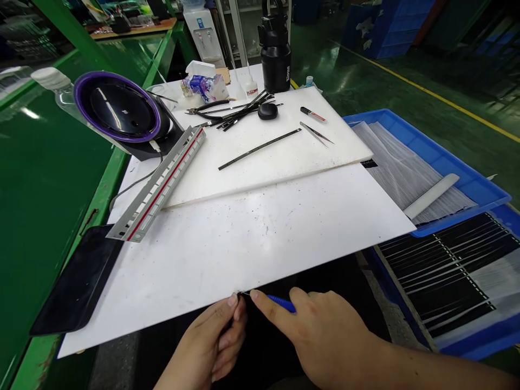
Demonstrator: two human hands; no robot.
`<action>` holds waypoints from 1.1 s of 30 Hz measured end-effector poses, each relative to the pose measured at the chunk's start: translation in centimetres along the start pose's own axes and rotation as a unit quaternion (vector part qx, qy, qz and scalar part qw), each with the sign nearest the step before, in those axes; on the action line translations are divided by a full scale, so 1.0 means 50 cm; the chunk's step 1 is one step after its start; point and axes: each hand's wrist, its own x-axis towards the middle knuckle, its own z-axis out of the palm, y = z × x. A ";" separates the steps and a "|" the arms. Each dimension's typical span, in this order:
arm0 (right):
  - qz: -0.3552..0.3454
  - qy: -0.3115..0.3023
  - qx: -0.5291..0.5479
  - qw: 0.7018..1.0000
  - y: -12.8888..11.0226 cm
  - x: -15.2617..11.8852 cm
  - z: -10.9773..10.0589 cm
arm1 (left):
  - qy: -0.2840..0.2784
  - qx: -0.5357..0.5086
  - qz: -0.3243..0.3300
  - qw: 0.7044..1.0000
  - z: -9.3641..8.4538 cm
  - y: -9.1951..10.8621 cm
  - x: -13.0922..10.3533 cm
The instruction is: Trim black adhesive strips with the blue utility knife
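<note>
At the near edge of the white board, my left hand is closed, thumb and fingertips pinching a small dark piece. Most of that piece is hidden by the fingers. My right hand is wrapped around a blue-handled knife, index finger stretched along it. Its thin metal tip reaches the dark piece at my left fingertips. Farther off, on a white foam slab, lie a thin dark strip, tweezers and a small black-and-red tube or marker.
A slotted metal bar with a red line leans at left, by a purple-rimmed fan and a black tray. Pliers, dark strips and a black bottle stand behind. Blue crates are at right.
</note>
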 end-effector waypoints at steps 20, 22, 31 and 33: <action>0.024 -0.035 0.109 0.993 0.005 -0.002 -0.015 | -0.061 -0.147 -0.064 0.985 -0.010 0.006 -0.020; 0.023 -0.030 0.072 0.997 0.005 -0.005 -0.017 | -0.080 -0.169 -0.076 0.979 -0.009 0.011 -0.022; -0.029 0.048 0.033 0.998 0.021 -0.059 0.042 | -0.045 -0.046 -0.028 0.998 -0.016 0.015 -0.050; -0.034 0.067 0.053 0.996 0.022 -0.066 0.051 | -0.024 -0.013 -0.003 1.000 -0.017 0.012 -0.049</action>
